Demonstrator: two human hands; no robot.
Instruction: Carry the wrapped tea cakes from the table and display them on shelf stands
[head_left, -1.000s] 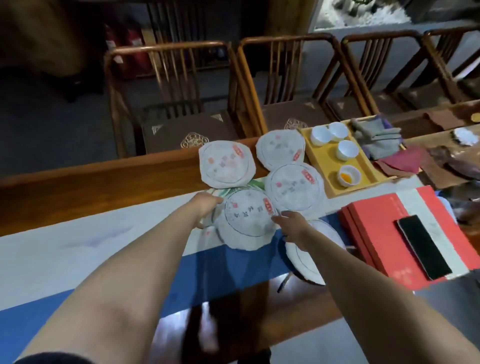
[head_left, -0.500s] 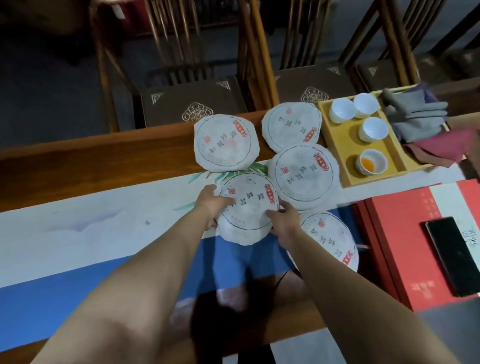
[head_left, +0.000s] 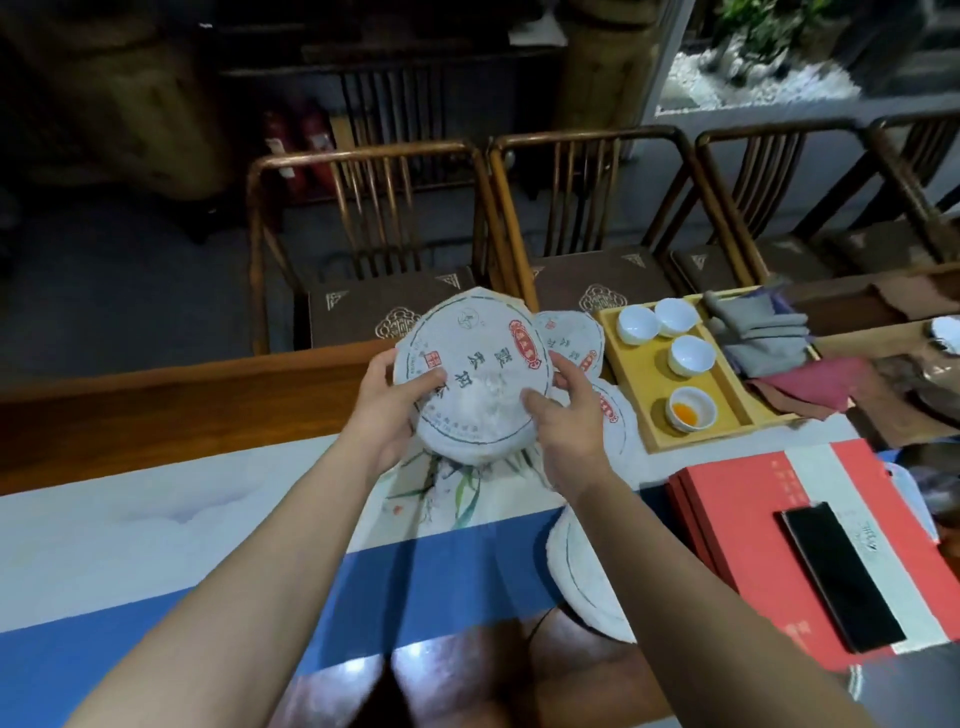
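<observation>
Held at the centre of the frame, a round tea cake wrapped in white paper printed with dark characters and a red seal (head_left: 470, 382) is raised above the tabletop (head_left: 171, 415) and tilted toward the camera. The left hand (head_left: 387, 410) is closed on its left edge with the thumb laid across the face; the right hand (head_left: 569, 421) is closed on its right edge, so the grip of both is taken up by this one cake. Just behind it, right of centre, two more white-wrapped tea cakes (head_left: 574, 338) are partly hidden, and another (head_left: 582, 566) lies lower, under the right forearm. A white and blue cloth runner painted with green leaves (head_left: 156, 545) is spread below. At the right, a yellow wooden tray (head_left: 644, 395) holds four small white cups (head_left: 691, 356), one with orange liquid. Folded grey cloths (head_left: 758, 338) lie beside it. At lower right, a black phone (head_left: 841, 577) rests on a red and white box (head_left: 748, 499). Wooden chairs (head_left: 374, 218) are lined up along the upper frame.
</observation>
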